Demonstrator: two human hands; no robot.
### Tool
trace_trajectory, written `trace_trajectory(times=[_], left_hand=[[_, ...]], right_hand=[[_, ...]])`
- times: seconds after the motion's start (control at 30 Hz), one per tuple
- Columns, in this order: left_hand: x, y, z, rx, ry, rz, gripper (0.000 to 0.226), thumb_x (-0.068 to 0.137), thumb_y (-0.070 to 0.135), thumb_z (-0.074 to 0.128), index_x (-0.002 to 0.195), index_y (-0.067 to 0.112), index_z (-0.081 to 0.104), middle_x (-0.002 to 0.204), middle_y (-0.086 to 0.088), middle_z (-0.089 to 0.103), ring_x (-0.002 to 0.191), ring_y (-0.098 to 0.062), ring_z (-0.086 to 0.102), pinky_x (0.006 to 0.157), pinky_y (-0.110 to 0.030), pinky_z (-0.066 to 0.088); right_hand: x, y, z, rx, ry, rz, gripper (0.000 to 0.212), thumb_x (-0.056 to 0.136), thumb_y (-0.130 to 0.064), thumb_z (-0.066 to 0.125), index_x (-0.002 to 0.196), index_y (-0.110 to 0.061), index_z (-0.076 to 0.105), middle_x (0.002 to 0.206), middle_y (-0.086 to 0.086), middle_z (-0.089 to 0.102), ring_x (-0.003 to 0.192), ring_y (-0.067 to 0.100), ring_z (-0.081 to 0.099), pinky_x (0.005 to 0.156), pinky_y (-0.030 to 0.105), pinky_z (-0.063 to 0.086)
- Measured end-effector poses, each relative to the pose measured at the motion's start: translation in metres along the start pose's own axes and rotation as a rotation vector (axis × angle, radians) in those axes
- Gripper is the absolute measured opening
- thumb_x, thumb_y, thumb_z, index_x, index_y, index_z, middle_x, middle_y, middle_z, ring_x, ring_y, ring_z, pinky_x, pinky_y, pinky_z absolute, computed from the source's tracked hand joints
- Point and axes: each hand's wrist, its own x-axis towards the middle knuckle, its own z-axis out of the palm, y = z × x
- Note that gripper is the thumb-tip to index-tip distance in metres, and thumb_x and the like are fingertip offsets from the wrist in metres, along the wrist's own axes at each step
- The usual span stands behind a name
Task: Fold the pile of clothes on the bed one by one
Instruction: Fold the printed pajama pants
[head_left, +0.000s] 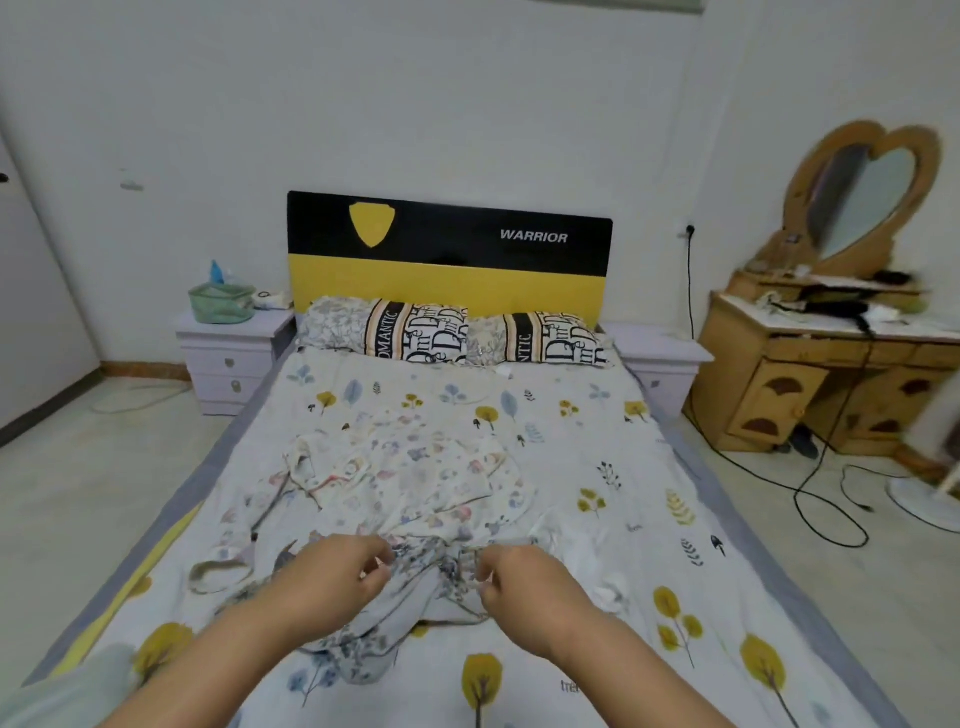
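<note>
The pile of clothes (395, 499) lies in the middle of the bed (649, 519). At its near edge, the left hand (337, 571) and right hand (519, 577) each pinch a grey flowered garment (415, 587).

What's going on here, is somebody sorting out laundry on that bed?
A person is standing at the foot of the bed, working on a loose pile of clothes lying on the patterned sheet. The left hand and the right hand are both pinching a grey floral garment at the near edge of the pile. Nothing looks folded yet.
</note>
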Motion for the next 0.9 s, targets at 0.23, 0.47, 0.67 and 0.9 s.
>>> trace_trajectory(times=[0.23, 0.47, 0.67, 0.9], left_hand=[[0.052, 0.027, 0.050, -0.049, -0.098, -0.033, 0.028, 0.098, 0.033, 0.041, 0.122, 0.025, 0.054, 0.106, 0.008, 0.058, 0.086, -0.009, 0.054, 0.070, -0.016, 0.041], [0.107, 0.012, 0.087, 0.005, -0.194, -0.099, 0.026, 0.099, 0.030, 0.039, 0.119, 0.023, 0.054, 0.117, 0.003, 0.060, 0.092, -0.013, 0.053, 0.080, -0.022, 0.042], [0.163, -0.021, 0.135, 0.066, -0.222, -0.145, 0.028, 0.099, 0.028, 0.037, 0.123, 0.022, 0.050, 0.122, 0.003, 0.057, 0.094, -0.013, 0.050, 0.073, -0.022, 0.037], [0.227, -0.089, 0.192, 0.161, -0.164, -0.254, 0.027, 0.096, 0.026, 0.037, 0.117, 0.016, 0.052, 0.103, -0.001, 0.044, 0.098, -0.020, 0.050, 0.072, -0.028, 0.038]], right_hand=[[0.031, 0.086, 0.003, -0.024, -0.061, 0.089, 0.027, 0.095, -0.020, 0.039, 0.111, -0.011, 0.060, 0.113, 0.007, 0.062, 0.089, 0.020, 0.052, 0.072, 0.027, 0.040], [0.080, 0.149, 0.042, -0.028, -0.120, 0.197, 0.018, 0.097, -0.024, 0.038, 0.081, -0.020, 0.047, 0.084, -0.002, 0.050, 0.079, 0.017, 0.045, 0.062, 0.028, 0.035], [0.132, 0.186, 0.090, -0.002, -0.173, 0.258, 0.013, 0.096, -0.022, 0.038, 0.086, -0.020, 0.046, 0.087, -0.002, 0.047, 0.081, 0.019, 0.043, 0.064, 0.025, 0.034], [0.222, 0.186, 0.154, -0.041, -0.180, 0.228, 0.016, 0.092, -0.016, 0.041, 0.108, -0.019, 0.046, 0.116, 0.007, 0.052, 0.111, 0.023, 0.050, 0.078, 0.028, 0.038]])
